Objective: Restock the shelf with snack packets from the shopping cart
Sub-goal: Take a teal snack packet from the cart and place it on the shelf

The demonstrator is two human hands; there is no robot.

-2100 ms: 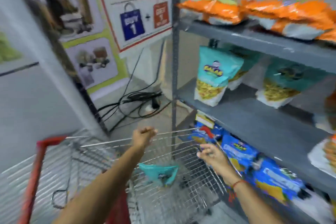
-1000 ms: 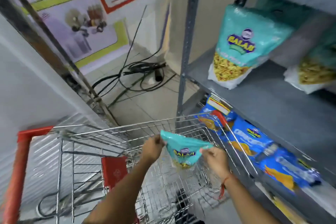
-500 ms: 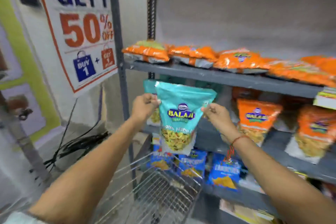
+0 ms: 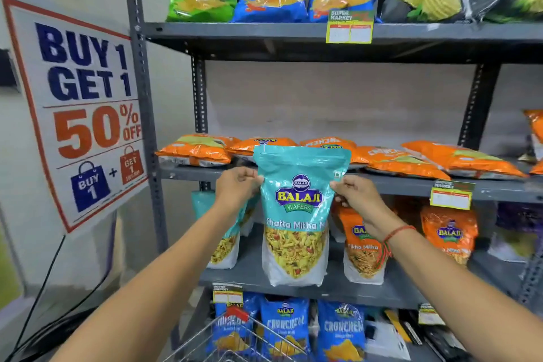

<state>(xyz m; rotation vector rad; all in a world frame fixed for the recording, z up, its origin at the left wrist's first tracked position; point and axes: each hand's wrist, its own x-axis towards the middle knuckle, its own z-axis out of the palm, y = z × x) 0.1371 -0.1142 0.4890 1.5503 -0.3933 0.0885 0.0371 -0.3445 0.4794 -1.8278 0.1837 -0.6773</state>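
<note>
Two hands carry one teal packet (image 4: 296, 214) between them: the left hand (image 4: 236, 185) pinches its upper left edge and the right hand (image 4: 357, 195) its upper right edge, each closed on the film just under the sealed top. Hanging from those pinches, the packet stands upright, long axis vertical, printed face toward the camera, its base level with the grey middle shelf (image 4: 338, 288) and apparently in front of it; whether the base touches the board I cannot tell. From either hand the bulk of the packet lies inward and downward, and neither hand looks nearer to the shelf than the other. The placing turns on a gap: a second teal packet (image 4: 223, 244) stands on that shelf just to the left and behind, an orange packet (image 4: 361, 253) stands just to the right, and the held packet sits between them, so it likely goes straight back into that slot. Above, flat orange bags (image 4: 197, 150) lie on the next shelf up, and blue bags (image 4: 282, 329) fill the one below. At the bottom edge shows the shopping cart (image 4: 249, 332) rim; on the left wall hangs a sale poster (image 4: 85, 114)
</note>
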